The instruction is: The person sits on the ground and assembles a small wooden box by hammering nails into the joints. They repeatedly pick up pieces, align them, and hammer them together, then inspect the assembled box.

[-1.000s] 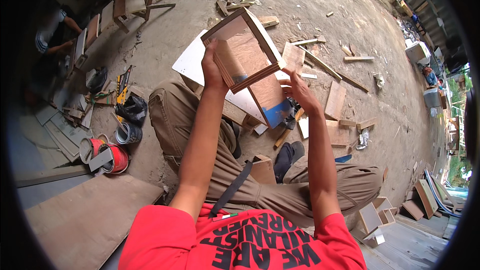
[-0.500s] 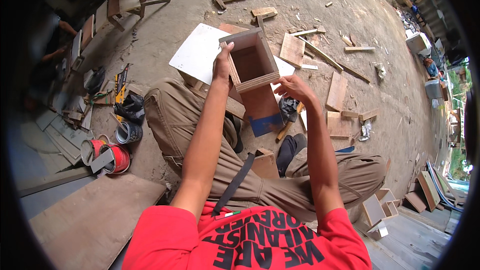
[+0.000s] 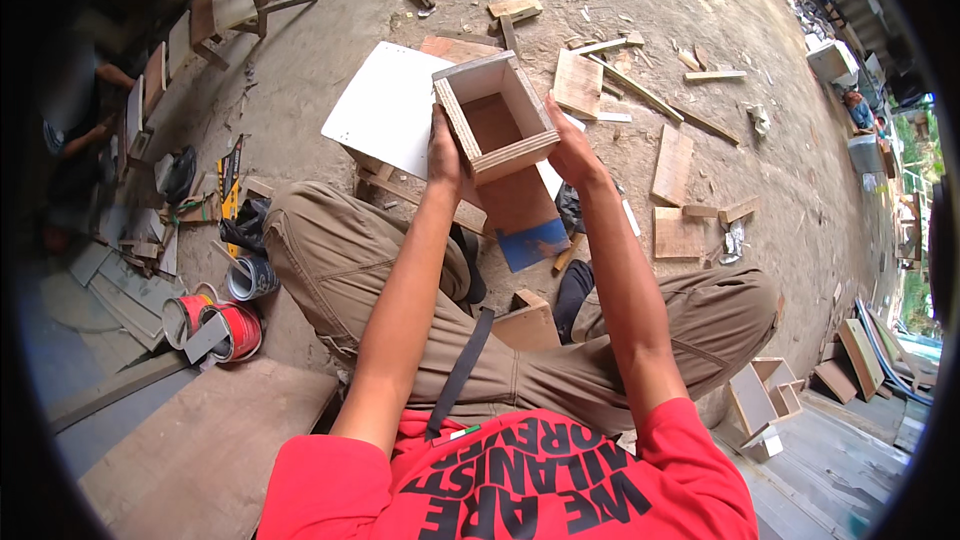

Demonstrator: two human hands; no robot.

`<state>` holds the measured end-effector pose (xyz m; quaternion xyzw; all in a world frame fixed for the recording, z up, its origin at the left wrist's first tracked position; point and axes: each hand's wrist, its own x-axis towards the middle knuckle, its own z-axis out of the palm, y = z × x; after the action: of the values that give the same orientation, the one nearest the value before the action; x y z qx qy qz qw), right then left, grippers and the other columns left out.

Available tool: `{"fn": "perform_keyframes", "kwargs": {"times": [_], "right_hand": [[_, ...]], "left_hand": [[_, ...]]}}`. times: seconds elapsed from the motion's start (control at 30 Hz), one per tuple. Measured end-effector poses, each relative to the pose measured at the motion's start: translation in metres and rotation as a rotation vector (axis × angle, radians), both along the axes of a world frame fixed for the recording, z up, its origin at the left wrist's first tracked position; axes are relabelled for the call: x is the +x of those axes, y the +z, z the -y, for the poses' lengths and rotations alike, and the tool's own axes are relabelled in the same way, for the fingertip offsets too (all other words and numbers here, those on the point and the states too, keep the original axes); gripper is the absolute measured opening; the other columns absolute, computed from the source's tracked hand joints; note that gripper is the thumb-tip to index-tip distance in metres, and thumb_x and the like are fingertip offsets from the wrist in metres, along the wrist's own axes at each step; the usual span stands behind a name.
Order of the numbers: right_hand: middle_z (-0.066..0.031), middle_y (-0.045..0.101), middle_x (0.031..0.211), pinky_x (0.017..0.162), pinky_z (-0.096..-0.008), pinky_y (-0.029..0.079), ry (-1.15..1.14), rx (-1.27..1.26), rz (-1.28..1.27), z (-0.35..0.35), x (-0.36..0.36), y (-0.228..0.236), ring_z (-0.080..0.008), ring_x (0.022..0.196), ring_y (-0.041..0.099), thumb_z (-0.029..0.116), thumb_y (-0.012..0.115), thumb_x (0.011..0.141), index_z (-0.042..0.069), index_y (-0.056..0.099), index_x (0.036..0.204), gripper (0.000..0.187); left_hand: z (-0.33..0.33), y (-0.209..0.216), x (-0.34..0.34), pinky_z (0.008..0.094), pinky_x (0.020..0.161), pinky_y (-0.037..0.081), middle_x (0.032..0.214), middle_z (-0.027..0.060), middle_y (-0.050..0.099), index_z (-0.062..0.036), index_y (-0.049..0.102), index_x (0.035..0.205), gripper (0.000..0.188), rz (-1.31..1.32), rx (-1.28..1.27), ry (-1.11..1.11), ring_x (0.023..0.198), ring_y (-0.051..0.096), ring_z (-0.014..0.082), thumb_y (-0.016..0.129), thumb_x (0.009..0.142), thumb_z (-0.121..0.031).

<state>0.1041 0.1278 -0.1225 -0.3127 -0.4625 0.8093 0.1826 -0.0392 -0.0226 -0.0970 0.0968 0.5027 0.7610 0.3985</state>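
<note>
An open plywood box, roughly square with layered edges, is held between my two hands, its open side facing up toward me. My left hand presses on its left wall, and my right hand grips the right wall, fingers partly hidden behind it. Beneath the box are a white board and a brown wooden piece with a blue patch at its near end. A small wooden block piece lies between my legs.
Wood offcuts lie scattered on the ground ahead and right. On the left stand red paint cans, a grey can and a yellow-black saw. A small compartmented wooden box sits at right. Another person is at far left.
The box has turned slightly and tilted so more of its inside shows. My right hand has moved up from the near corner to the right wall, and my left hand has shifted lower.
</note>
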Motion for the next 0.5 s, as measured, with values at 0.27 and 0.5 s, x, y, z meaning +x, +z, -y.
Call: {"fn": "perform_keyframes", "kwargs": {"times": [0.27,0.5], "right_hand": [[-0.0095,0.039,0.152,0.115,-0.0334,0.028,0.046,-0.046,-0.013,0.013,-0.013,0.007,-0.0199,0.134,0.041,0.048,0.041,0.104,-0.001,0.029,0.151,0.068],[-0.0229,0.05,0.14,0.108,-0.0345,0.036,0.039,0.274,0.174,0.023,-0.004,0.042,-0.0258,0.129,0.05,0.053,0.041,0.102,-0.012,0.043,0.139,0.075]], "left_hand": [[0.005,0.001,-0.004,0.0326,0.105,0.042,0.14,0.0113,0.048,-0.0038,0.037,0.147,0.072,0.106,0.12,0.06,0.126,0.049,0.0224,0.03,0.102,-0.06],[0.007,0.008,-0.001,0.035,0.099,0.049,0.134,0.0138,0.053,-0.0022,0.041,0.143,0.069,0.203,0.148,0.014,0.119,0.056,0.023,0.03,0.103,-0.057]]}}
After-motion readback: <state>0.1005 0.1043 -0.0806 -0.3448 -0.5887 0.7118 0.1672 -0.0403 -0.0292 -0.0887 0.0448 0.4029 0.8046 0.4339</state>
